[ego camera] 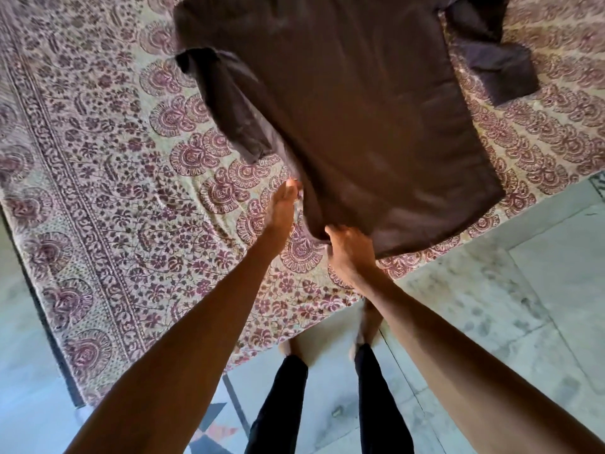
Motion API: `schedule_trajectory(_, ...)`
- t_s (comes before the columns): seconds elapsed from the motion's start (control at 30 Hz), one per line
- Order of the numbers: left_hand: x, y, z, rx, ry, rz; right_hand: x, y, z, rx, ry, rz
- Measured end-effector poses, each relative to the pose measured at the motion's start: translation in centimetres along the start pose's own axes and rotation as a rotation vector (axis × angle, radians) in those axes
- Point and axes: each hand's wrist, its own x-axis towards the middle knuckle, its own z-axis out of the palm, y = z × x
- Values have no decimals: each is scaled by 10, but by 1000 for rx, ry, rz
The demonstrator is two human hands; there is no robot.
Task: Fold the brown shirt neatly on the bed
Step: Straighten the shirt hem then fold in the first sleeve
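Pinched the near hem corner of the brown shirt (343, 109) in the curled right hand (350, 249); laid the left hand (282, 206) straight-fingered along its left edge; found the brown shirt spread flat on the bed (124, 198), one sleeve folded inward

One brown shirt (343, 109), one bed (131, 198), two hands: left hand (281, 208), right hand (350, 253).

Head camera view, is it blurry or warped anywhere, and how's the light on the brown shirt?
Head view: soft throughout, left hand slightly smeared; wide-angle stretch on the forearms; light even, faint sheen on the brown shirt, no hard shadows.
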Motion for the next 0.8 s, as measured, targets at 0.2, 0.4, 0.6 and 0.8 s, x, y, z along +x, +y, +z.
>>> schedule_trajectory(0.2,23,10,-11,-145,-121,-131,9,11,-5,203,-100,259)
schedule_trajectory(0.4,33,14,3,324,-330,-213,3,4,-3,130,-64,158)
schedule_trajectory(0.6,41,-7,14,352,-54,-139,-11,2,10,-3,77,-15)
schedule_trajectory(0.8,45,-7,18,381,-184,-181,-18,5,10,-79,64,-126)
